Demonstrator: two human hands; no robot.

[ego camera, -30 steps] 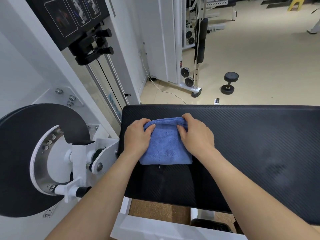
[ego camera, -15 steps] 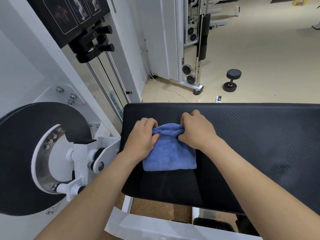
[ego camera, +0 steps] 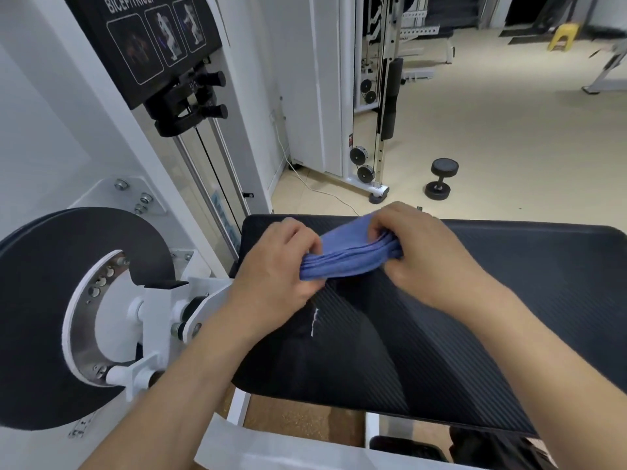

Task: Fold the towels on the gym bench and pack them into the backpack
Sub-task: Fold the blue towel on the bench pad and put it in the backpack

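Folded blue terry towel (ego camera: 349,256), flat 0.5 s ago, now lifted off black ribbed bench (ego camera: 509,300), pinched by left hand (ego camera: 274,276) & right hand (ego camera: 420,252)

Stock as I count it from the head camera:
- Folded blue towel (ego camera: 346,257): 1, gripped at both ends.
- Hands: 2, left hand (ego camera: 278,269) and right hand (ego camera: 420,252).
- Black padded bench (ego camera: 509,300): 1.
- Dumbbell (ego camera: 441,179) on the floor: 1.
- Yellow stool (ego camera: 563,35) far back: 1.
- Exercise placard (ego camera: 152,39) with figure panels: 1 placard, 3 panels.
- Black round disc (ego camera: 51,300) on the white machine: 1.
- Black foam roller pad (ego camera: 390,96) on the cable frame: 1.
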